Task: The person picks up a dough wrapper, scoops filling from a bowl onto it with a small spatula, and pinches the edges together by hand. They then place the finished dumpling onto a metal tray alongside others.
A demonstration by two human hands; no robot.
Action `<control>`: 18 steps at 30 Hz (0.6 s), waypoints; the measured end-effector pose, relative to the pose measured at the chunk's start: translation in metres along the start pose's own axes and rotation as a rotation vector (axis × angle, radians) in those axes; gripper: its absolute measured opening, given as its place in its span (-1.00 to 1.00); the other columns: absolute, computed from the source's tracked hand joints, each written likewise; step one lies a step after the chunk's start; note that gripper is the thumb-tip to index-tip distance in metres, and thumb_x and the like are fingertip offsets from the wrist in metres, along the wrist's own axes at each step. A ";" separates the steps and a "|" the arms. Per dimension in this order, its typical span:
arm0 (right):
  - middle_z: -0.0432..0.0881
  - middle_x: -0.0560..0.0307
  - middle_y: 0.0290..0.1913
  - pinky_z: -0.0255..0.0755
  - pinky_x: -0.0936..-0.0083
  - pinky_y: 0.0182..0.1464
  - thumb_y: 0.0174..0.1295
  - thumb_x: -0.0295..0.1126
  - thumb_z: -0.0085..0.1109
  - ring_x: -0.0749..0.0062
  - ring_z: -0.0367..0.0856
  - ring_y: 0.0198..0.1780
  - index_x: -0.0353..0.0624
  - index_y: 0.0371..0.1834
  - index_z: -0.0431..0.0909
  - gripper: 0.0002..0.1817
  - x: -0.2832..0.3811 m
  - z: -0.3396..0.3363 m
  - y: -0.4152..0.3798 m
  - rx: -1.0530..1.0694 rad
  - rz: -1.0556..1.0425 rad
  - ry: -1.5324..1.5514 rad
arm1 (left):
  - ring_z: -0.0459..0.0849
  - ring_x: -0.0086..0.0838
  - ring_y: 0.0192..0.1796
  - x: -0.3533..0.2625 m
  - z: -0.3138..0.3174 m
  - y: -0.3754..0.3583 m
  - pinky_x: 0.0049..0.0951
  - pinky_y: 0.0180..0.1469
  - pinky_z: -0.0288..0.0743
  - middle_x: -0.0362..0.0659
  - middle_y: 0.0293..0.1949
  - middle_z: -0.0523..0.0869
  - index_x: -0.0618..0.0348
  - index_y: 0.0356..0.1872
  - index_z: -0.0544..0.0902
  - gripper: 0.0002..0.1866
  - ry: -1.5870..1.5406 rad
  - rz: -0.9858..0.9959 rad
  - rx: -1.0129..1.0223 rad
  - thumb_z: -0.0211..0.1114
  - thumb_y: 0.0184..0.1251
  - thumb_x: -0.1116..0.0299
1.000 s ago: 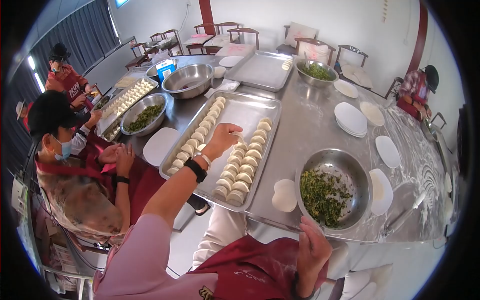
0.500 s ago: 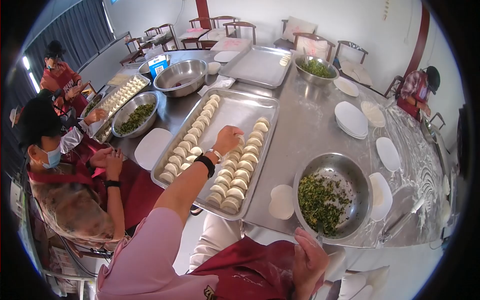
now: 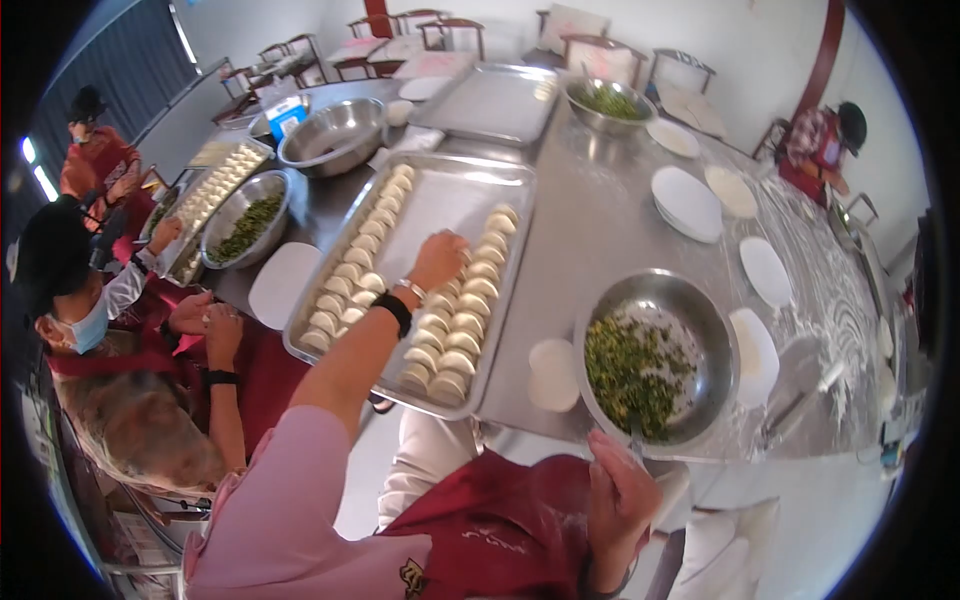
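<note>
My left hand (image 3: 438, 260) reaches across the metal tray (image 3: 487, 172), its fingers closed at the far end of an inner row of white dumplings (image 3: 455, 340). They appear to be on a dumpling there, mostly hidden by the hand. Another group of dumplings (image 3: 350, 270) lines the tray's left side. My right hand (image 3: 622, 490) is raised in front of the apron, fingers stretched upward, with nothing visible in it. Just beyond it stands a steel bowl (image 3: 712, 345) of chopped green filling (image 3: 635, 375). Round dough wrappers (image 3: 553, 375) lie left of that bowl.
A co-worker (image 3: 130, 400) sits close on the left; others work further off. Filling bowls (image 3: 245, 220), a second dumpling tray (image 3: 215, 200) and another large tray (image 3: 485, 100) occupy the table. Wrapper stacks (image 3: 687, 203) and a floury cleaver-like tool (image 3: 790, 410) lie right.
The view has tilted, so everything sits higher and further left. My left hand stays at almost the same spot over the dumpling row; my right hand has hardly moved.
</note>
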State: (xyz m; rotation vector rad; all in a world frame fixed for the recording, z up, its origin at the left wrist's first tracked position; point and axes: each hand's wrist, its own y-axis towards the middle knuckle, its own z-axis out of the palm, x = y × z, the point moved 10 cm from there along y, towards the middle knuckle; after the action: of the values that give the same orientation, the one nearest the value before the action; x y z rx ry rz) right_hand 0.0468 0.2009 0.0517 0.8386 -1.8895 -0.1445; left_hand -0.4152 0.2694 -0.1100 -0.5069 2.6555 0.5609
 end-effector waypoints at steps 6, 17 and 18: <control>0.78 -0.09 -0.19 0.61 0.42 0.02 0.20 -0.68 0.12 0.19 0.79 -0.11 -0.39 -0.04 0.67 -0.72 -0.002 -0.040 -0.006 -0.202 0.101 -0.044 | 0.63 0.05 0.01 -0.056 -0.030 -0.016 -0.11 0.15 0.51 0.11 -0.14 0.69 0.18 -0.12 0.71 -0.74 -0.036 0.053 -0.181 0.23 0.14 0.47; 0.76 -0.08 -0.07 0.57 0.43 0.10 0.31 -0.67 0.11 0.34 0.74 0.01 -0.38 0.00 0.67 -0.75 -0.054 -0.051 -0.025 -0.314 0.321 0.009 | 0.58 -0.08 0.15 -0.255 0.050 -0.134 -0.16 0.14 0.57 -0.04 0.06 0.64 0.23 -0.05 0.67 -0.71 -0.003 0.209 0.427 0.30 0.16 0.49; 0.77 -0.07 -0.05 0.52 0.40 0.17 0.28 -0.70 0.10 0.27 0.73 0.06 -0.34 -0.02 0.69 -0.73 -0.056 -0.048 -0.027 -0.290 0.279 -0.059 | 0.58 -0.08 0.15 -0.263 0.046 -0.135 -0.18 0.14 0.58 -0.05 0.06 0.64 0.24 -0.05 0.66 -0.70 0.052 0.230 0.404 0.30 0.14 0.50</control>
State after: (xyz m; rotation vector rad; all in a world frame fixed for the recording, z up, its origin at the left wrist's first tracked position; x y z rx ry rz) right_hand 0.1138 0.2273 0.0200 0.3743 -1.9608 -0.2655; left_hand -0.1194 0.2440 -0.0778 -0.0995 2.7913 0.0615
